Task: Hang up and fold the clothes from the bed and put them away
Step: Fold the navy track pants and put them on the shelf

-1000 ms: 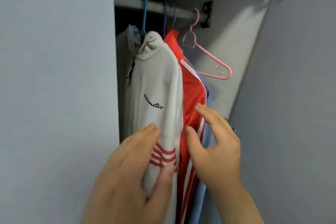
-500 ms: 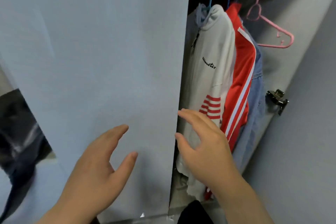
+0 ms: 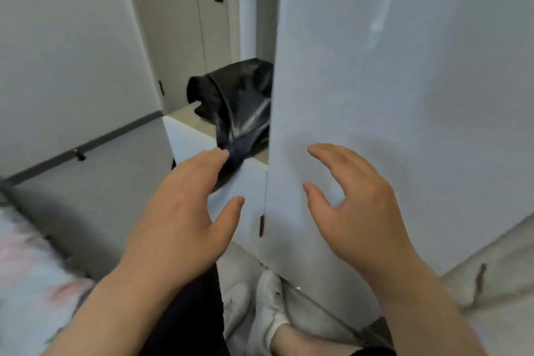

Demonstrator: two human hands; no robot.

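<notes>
Far left, low: a corner of the bed [image 3: 29, 283], floral cover, blurred. No clothing can be made out on the part in view.

Centre-left: a black garment [image 3: 242, 107] lies crumpled on a pale ledge [image 3: 185, 119] beside the wardrobe, one end drooping over the front edge. The left hand [image 3: 185, 211] hovers just below that end, fingers spread and relaxed, holding nothing. Its fingertips overlap the cloth in this view; contact cannot be confirmed.

Right: the wardrobe door [image 3: 404, 95] fills the frame and hides the rail. The right hand [image 3: 355, 205] is raised in front of it, fingers loosely curved, empty, not seen to touch the panel.

Change: a second ago both hands were on the white and red jackets hanging on the rail. Half a second ago they had come off the clothes and the person had begun turning left. Now the hung clothes are out of sight altogether, and the view faces the ledge and the bed.

Reading: that hanging step looks finished, with the jackets left on the rail. Both hands are free, so the person is probably going for the next item. The black garment is nearest, the bed beyond it. With that piece unhung, the task seems well short of done.
</notes>
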